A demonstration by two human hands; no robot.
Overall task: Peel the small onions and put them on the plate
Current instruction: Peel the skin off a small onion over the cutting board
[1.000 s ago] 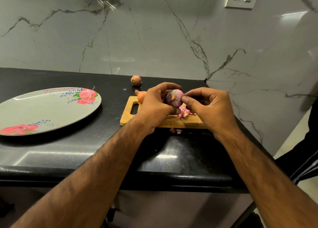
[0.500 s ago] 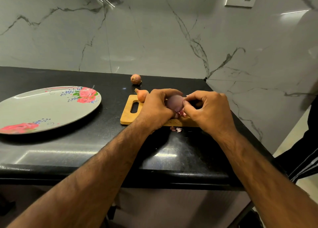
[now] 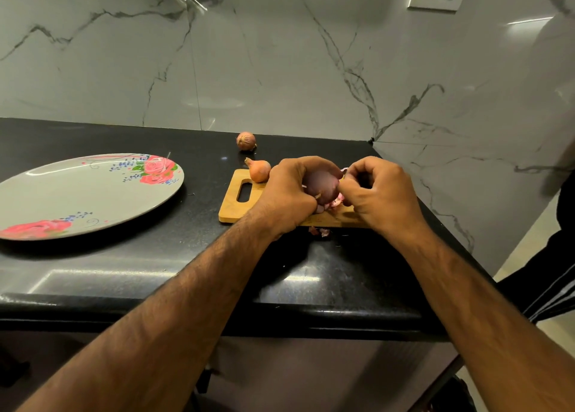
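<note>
My left hand [image 3: 287, 194] grips a purple, partly peeled small onion [image 3: 322, 186] just above the wooden cutting board [image 3: 235, 208]. My right hand [image 3: 378, 194] sits close against the onion's right side, its curled fingers pinching a strip of pink skin at the onion. An unpeeled orange onion [image 3: 259, 170] lies at the board's far left corner. Another unpeeled onion [image 3: 246, 141] rests on the counter behind it. The flowered plate [image 3: 77, 194] lies to the left with nothing on it.
Pink peel scraps [image 3: 336, 201] lie on the board under my hands, and more scraps [image 3: 320, 231] sit on the black counter [image 3: 124, 265] in front of it. A marble wall stands behind. A person's dark clothing [image 3: 553, 271] shows at the right edge.
Both hands lowered the onion toward the board and turned it; my right hand moved from the onion's top to pulling skin at its right side.
</note>
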